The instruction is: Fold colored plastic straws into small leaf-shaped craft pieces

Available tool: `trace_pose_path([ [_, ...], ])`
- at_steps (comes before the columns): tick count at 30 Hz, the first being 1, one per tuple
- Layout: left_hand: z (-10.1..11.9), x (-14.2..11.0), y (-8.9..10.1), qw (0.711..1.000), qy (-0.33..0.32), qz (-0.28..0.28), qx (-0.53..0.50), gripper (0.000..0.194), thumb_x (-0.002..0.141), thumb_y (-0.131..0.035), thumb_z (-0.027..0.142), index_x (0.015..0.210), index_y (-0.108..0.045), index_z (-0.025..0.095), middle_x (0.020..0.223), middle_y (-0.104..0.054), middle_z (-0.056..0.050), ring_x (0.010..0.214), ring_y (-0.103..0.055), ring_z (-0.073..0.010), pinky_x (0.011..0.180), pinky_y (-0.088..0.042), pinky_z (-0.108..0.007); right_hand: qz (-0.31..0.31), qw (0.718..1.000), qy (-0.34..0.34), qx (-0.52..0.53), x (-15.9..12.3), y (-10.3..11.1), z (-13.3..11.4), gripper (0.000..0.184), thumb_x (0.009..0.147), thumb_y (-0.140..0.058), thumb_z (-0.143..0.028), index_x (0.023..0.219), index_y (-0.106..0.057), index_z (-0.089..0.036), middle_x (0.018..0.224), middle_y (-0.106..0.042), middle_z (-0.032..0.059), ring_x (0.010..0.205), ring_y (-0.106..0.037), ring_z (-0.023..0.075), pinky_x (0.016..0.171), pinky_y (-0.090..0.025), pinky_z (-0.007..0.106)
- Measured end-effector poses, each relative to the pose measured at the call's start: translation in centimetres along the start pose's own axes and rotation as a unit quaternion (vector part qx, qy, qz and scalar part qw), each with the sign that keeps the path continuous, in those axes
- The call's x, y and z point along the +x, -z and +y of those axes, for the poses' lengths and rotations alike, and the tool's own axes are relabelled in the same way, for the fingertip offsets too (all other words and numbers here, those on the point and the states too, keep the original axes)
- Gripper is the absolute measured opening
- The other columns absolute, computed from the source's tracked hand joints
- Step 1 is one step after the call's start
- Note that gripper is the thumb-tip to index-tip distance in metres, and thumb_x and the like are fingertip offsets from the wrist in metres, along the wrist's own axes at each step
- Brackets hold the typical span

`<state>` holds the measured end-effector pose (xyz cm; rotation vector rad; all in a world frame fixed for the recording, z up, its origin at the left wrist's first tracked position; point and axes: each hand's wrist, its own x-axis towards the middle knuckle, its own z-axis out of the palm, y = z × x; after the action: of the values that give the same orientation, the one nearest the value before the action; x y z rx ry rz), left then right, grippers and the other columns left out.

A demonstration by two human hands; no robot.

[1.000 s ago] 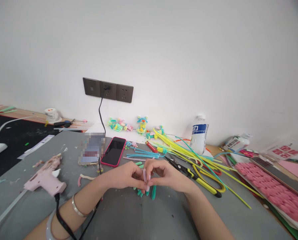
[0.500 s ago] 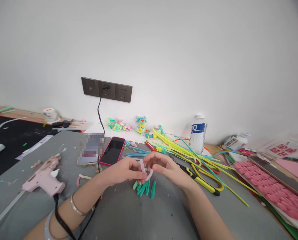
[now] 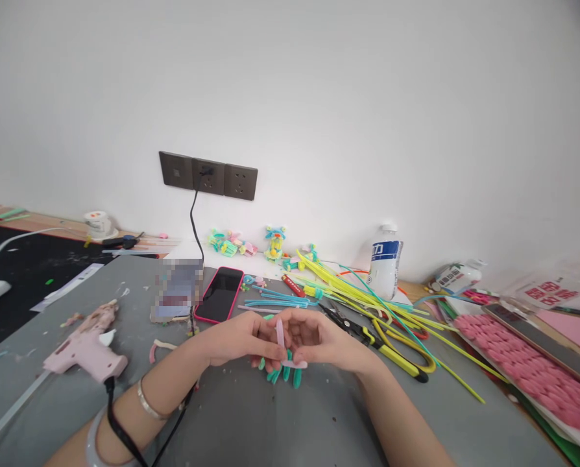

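Note:
A short pale pink pipe cleaner (image 3: 280, 333), bent at an angle, is pinched between the thumb and fingers of my left hand (image 3: 251, 340). My right hand (image 3: 314, 337) closes on the same piece from the other side, its thumb at the bend. One end sticks up between the hands; the other points right along the lower edge of my fingers. Just below lie several folded green pipe cleaner pieces (image 3: 297, 377) on the grey mat (image 3: 270, 428), partly covered by my fingers.
A pink hot glue gun (image 3: 88, 350) lies left, its black cord passing my left forearm. Behind my hands are a phone (image 3: 219, 294), blue stems (image 3: 275, 298), yellow pipe cleaners (image 3: 338, 275) and yellow-black pliers (image 3: 392, 357). A white bottle (image 3: 385, 263) stands by the wall.
Both hands have come closer together and slightly lower over the green pieces. The pink pipe cleaner's free end has swung from curving upward to pointing right, with a sharper bend.

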<state>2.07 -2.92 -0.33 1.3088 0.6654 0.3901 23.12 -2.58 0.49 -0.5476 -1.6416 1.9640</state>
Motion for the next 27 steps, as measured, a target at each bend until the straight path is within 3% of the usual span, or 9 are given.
trace_pose_path([
  [5,0.2,-0.1,-0.1,0.999,-0.002,0.009,-0.035,0.03,0.073,-0.077,0.042,0.078,-0.07,0.013,0.066,-0.065,-0.002,0.059,-0.058,-0.0104,0.052,-0.039,-0.02,-0.016,1.0,0.006,-0.007,-0.3,-0.1,-0.6,0.063,0.072,-0.077,-0.053,0.121,-0.061,-0.017,0.096,-0.067,0.0077,0.087,-0.064,0.0191,0.079,-0.049,0.032],
  [7,0.3,-0.1,-0.1,0.999,-0.008,0.017,-0.035,0.03,0.074,-0.077,0.042,0.077,-0.069,0.013,0.066,-0.065,-0.002,0.059,-0.057,-0.0104,0.052,-0.038,-0.02,-0.017,1.0,0.012,0.001,-0.3,-0.3,-0.7,0.068,0.067,-0.082,-0.05,0.123,-0.06,-0.018,0.099,-0.068,0.0083,0.09,-0.066,0.0215,0.08,-0.05,0.034],
  [13,0.2,0.1,-0.2,0.999,-0.001,0.032,-0.027,0.032,0.071,-0.078,0.044,0.076,-0.07,0.014,0.065,-0.065,-0.001,0.058,-0.058,-0.0106,0.05,-0.038,-0.02,0.05,0.999,0.003,0.0,0.4,-0.8,-0.1,0.034,0.071,-0.082,-0.033,0.095,-0.064,-0.016,0.079,-0.069,0.0026,0.072,-0.069,0.0176,0.07,-0.053,0.031],
  [20,0.3,0.1,-0.2,0.998,0.021,0.051,-0.041,0.033,0.071,-0.079,0.044,0.069,-0.07,0.013,0.065,-0.066,-0.002,0.057,-0.061,-0.0099,0.049,-0.04,-0.018,0.089,0.996,-0.02,-0.002,0.8,-0.5,0.2,0.027,0.073,-0.082,-0.033,0.079,-0.062,-0.015,0.07,-0.069,0.0009,0.062,-0.064,0.0113,0.057,-0.046,0.021],
  [27,0.2,0.2,-0.4,0.997,0.01,0.064,-0.032,0.034,0.071,-0.077,0.046,0.071,-0.072,0.013,0.065,-0.068,-0.004,0.059,-0.063,-0.0117,0.049,-0.038,-0.019,0.137,0.99,-0.036,0.016,0.9,-0.2,0.9,0.028,0.071,-0.083,-0.036,0.077,-0.065,-0.014,0.066,-0.067,-0.001,0.056,-0.058,0.0088,0.056,-0.045,0.021],
])
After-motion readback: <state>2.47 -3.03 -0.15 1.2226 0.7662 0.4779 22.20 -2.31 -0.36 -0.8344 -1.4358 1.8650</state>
